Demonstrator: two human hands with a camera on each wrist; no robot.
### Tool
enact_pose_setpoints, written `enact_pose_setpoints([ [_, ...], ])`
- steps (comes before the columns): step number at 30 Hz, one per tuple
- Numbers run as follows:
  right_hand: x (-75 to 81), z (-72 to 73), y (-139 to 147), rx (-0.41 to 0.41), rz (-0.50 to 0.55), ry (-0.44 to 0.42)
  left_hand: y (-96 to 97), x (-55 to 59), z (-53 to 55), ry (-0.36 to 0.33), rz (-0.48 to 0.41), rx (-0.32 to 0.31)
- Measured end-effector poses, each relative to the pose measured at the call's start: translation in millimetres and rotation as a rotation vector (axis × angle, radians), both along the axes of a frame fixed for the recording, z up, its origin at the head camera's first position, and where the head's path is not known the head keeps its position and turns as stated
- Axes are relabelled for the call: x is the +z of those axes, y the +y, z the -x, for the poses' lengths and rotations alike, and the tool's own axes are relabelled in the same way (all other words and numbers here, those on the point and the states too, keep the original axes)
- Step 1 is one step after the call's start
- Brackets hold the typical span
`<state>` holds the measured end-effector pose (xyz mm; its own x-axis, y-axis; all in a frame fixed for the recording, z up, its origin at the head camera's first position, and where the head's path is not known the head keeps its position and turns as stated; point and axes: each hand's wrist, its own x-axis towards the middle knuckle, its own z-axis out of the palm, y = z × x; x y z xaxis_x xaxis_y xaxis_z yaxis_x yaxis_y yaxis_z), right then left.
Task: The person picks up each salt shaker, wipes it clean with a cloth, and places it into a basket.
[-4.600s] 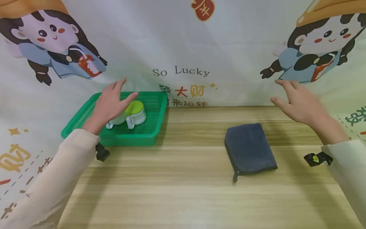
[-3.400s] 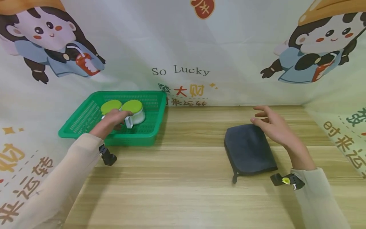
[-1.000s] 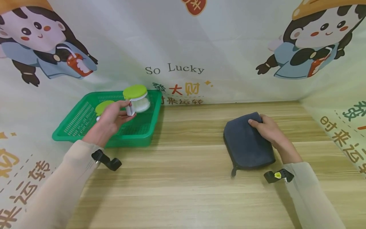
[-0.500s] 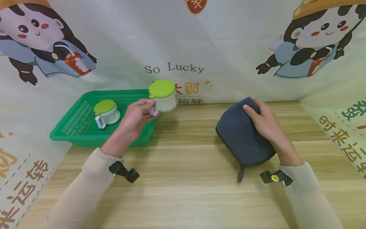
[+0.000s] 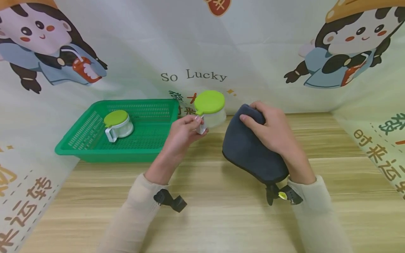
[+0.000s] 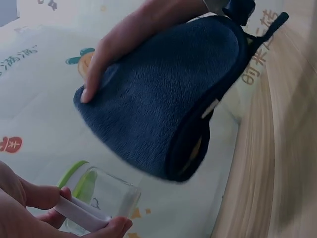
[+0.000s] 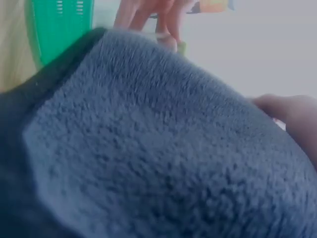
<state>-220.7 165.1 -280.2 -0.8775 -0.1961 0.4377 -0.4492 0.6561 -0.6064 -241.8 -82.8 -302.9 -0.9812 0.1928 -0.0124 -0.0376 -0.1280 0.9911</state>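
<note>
My left hand (image 5: pixel 183 135) pinches the white handle of a clear seasoning jar (image 5: pixel 215 118) with a green lid, held up above the table. Close on its right, my right hand (image 5: pixel 273 128) grips a folded dark blue-grey plush cloth (image 5: pixel 250 147) near its top, thumb on the near face and other fingers mostly hidden behind. The cloth hangs tilted, its loop dangling at the bottom. In the left wrist view, the cloth (image 6: pixel 158 94) is above the jar (image 6: pixel 106 193), the two apart. The cloth (image 7: pixel 163 144) fills most of the right wrist view.
A green plastic basket (image 5: pixel 123 151) stands at the back left of the wooden table (image 5: pixel 215 211). Inside sits a second seasoning jar (image 5: pixel 121 128) with a green lid. A printed white curtain (image 5: pixel 253 45) hangs behind the table and along both sides.
My left hand has gripped one jar, lifted it out of the basket and carried it right. My right hand has taken the cloth off the table and moved it left, toward the jar.
</note>
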Motion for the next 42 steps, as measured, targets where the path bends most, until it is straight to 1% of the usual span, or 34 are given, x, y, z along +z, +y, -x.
enact_pose_setpoints([
  [4,-3.3,3.1,-8.2,0.062,-0.039,-0.020,12.9,-2.1,-4.6,0.021,-0.004,0.013],
  [7,-6.9,5.0,-12.4,0.072,-0.064,0.000,19.8,-2.7,-7.9,0.039,0.008,0.021],
  [10,-10.2,6.6,-17.1,0.067,-0.084,0.093,24.6,-3.3,-10.5,0.043,0.019,0.024],
  [14,-14.0,6.6,-25.5,0.084,-0.131,0.288,28.5,-4.7,-13.0,0.039,0.018,0.031],
  [16,-16.5,6.3,-30.0,0.102,-0.145,0.368,30.3,-5.3,-14.1,0.042,0.012,0.043],
  [18,-18.6,5.6,-34.0,0.108,-0.155,0.427,32.4,-5.8,-15.0,0.043,0.006,0.055],
  [21,-21.3,4.7,-37.9,0.104,-0.162,0.472,35.6,-6.1,-16.3,0.040,-0.004,0.065],
  [24,-23.4,4.6,-38.9,0.091,-0.183,0.487,38.0,-6.3,-17.4,0.042,0.003,0.066],
  [28,-26.6,6.2,-39.0,0.086,-0.222,0.476,39.1,-6.5,-18.0,0.047,0.026,0.078],
  [32,-28.1,6.6,-38.3,0.091,-0.265,0.436,39.7,-6.6,-17.3,0.048,0.038,0.082],
  [38,-33.0,10.9,-37.0,0.110,-0.366,0.354,38.9,-5.4,-17.5,0.038,0.039,0.082],
  [42,-35.5,13.5,-36.1,0.126,-0.398,0.334,38.3,-4.4,-17.7,0.046,0.055,0.083],
])
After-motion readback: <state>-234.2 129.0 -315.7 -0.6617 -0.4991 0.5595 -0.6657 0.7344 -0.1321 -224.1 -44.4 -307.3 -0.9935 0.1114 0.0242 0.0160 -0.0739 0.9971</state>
